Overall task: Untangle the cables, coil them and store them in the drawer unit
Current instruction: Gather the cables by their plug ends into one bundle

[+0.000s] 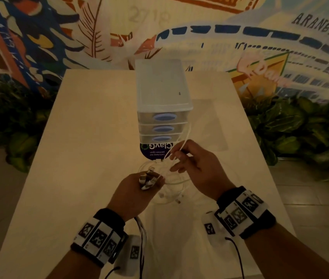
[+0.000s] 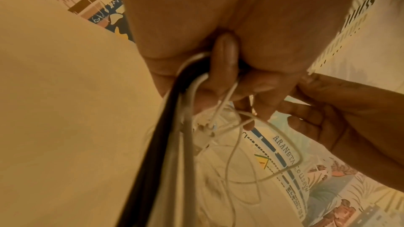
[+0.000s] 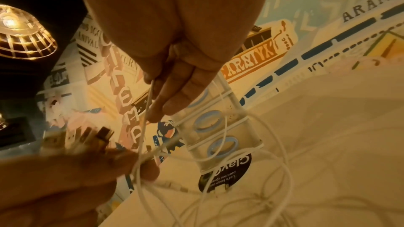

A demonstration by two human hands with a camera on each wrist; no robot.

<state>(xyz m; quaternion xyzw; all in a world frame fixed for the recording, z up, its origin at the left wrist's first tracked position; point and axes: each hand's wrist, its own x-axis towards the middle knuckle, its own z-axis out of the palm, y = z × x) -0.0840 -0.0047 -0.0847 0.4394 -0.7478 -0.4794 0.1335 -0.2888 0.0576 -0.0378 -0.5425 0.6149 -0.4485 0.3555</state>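
The left hand (image 1: 137, 190) is closed around a bunch of cable ends, their metal plugs (image 1: 148, 181) fanning out above the curled fingers and the leads trailing from the fist towards the near edge of the bench (image 1: 79, 137). Among the trailing leads the left wrist view shows one dark cable (image 2: 153, 161) beside several white ones. Just right of that fist, the white cables (image 1: 169, 190) lie in loose, overlapping loops on the pale, matt bench top: thin, smooth, round cord, not yet wound into coils. Further right, the right hand (image 1: 195, 166) pinches one strand (image 1: 179, 147) and holds it up in an arc in front of the drawer unit (image 1: 163, 101).

That unit is translucent plastic, boxy, with three stacked drawers, each with an oval blue handle. All three look shut, and nothing shows inside. It stands on a dark round sticker (image 1: 155, 152).

Judging by this, the work is early: untangling is under way, while coiling and storing are all left.
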